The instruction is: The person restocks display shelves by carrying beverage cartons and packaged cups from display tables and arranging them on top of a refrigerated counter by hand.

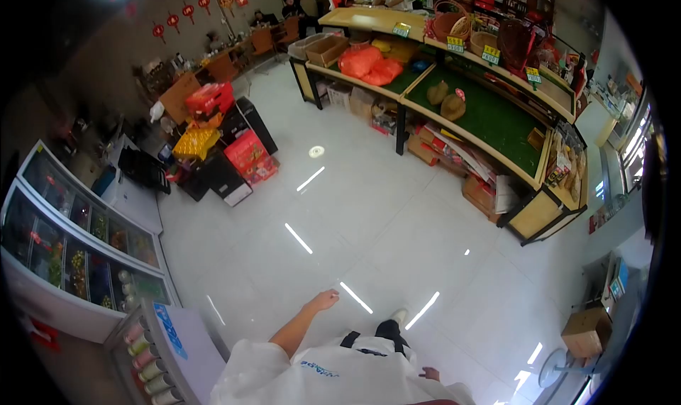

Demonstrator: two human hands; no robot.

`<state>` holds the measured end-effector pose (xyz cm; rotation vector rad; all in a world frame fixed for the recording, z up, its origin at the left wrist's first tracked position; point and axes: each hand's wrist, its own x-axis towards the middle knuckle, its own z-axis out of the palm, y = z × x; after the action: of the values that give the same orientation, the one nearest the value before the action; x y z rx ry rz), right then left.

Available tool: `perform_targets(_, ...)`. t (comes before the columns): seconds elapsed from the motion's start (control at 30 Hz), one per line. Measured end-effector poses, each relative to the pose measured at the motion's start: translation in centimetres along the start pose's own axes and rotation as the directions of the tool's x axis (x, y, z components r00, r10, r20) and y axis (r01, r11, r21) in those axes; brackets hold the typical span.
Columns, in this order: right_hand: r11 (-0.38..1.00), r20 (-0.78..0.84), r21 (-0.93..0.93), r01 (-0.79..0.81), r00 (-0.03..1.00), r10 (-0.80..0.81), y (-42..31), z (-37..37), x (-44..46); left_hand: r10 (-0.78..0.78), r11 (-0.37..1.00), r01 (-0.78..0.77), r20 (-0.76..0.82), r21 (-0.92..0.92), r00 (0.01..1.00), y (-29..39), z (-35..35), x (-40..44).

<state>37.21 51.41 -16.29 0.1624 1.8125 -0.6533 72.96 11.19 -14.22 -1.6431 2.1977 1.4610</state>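
Note:
My left hand [325,300] hangs in front of my white shirt [319,373], over the pale tiled floor. Its fingers look loosely curled, with nothing visible in them. Low by my other side is my right hand [429,373], mostly hidden by the shirt; its fingers are too small to make out. Neither hand touches anything that I can see. Below the shirt a dark trouser leg and a light shoe [401,317] show on the floor.
Ahead right stands a wooden display stand [489,147] with two durian-like fruits [452,107] on green matting. Stacked boxes [248,157] stand ahead left. Glass-front coolers [92,245] line the left. A cardboard box [587,333] and round fan-like object [553,368] are at right.

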Motion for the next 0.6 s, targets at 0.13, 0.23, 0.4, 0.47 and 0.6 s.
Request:
perform_targets(0.13,0.998,0.011,-0.027,-0.053,0.999,0.054,-3.6,-2.8,2.9,-0.08,0.997,0.079,0.04,0.014,0.996,3.9,-0.3,1.2)
perform_targets(0.23,1.0,-0.006,0.003,0.02,1.0,-0.02,-7.3,-4.9,5.9,-0.196,0.981,0.196,-0.019,0.011,0.98,4.2,0.2,2.7)
perform_targets(0.4,0.968,-0.075,0.021,0.251,0.966,-0.249,-18.2,-8.4,11.7,-0.253,0.964,0.257,0.061,-0.075,0.966,2.9,2.1,5.1)
perform_targets(0.47,0.961,-0.092,-0.003,0.276,0.957,-0.275,-22.9,-9.4,12.8,-0.343,0.93,0.355,0.124,-0.093,0.931,3.8,1.9,5.6)
perform_targets(0.6,0.9,-0.09,-0.032,0.435,0.895,-0.436,-31.2,-11.8,14.7,-0.479,0.86,0.499,0.168,-0.108,0.861,5.3,1.3,7.1)
